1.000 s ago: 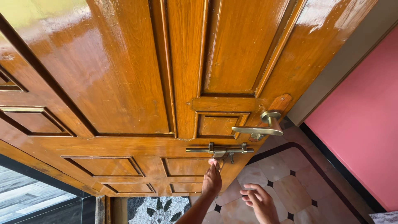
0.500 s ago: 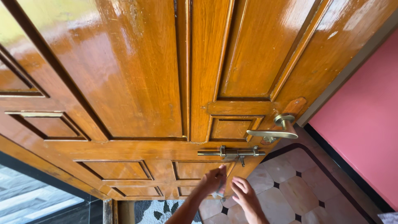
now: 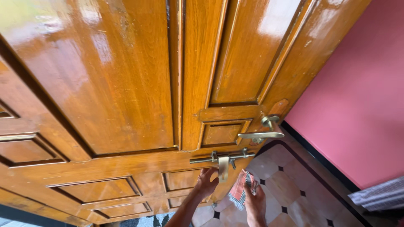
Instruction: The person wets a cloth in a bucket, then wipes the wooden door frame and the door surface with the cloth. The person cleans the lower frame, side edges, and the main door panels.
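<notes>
Both hands work low against a glossy wooden door (image 3: 126, 84). On the left, the hand (image 3: 207, 181) reaches up with its fingers pinched on the flat hasp tab that hangs from the brass sliding bolt (image 3: 222, 158), gripping it from below so the thumb and fingertips can turn or lift it. On the right, the hand (image 3: 253, 201) sits just beside it, fingers closed on a folded cloth (image 3: 240, 190) with a red and dark check pattern; the cloth is bunched in the palm with its free face turned toward the door, close to the bolt but not touching it.

The bolt lies level across the lower rail of the door, its rod held in two small brackets. Just above and to the right sits a brass lever handle (image 3: 261, 135), its arm pointing left, untouched by either hand. The door is panelled, with raised squares below the bolt and tall panels above.

Beyond the door edge, a pink wall (image 3: 357, 96) runs down to a dark skirting, and the floor (image 3: 290, 185) shows pale tiles with small dark diamonds. A patterned mat peeks out at the bottom edge.
</notes>
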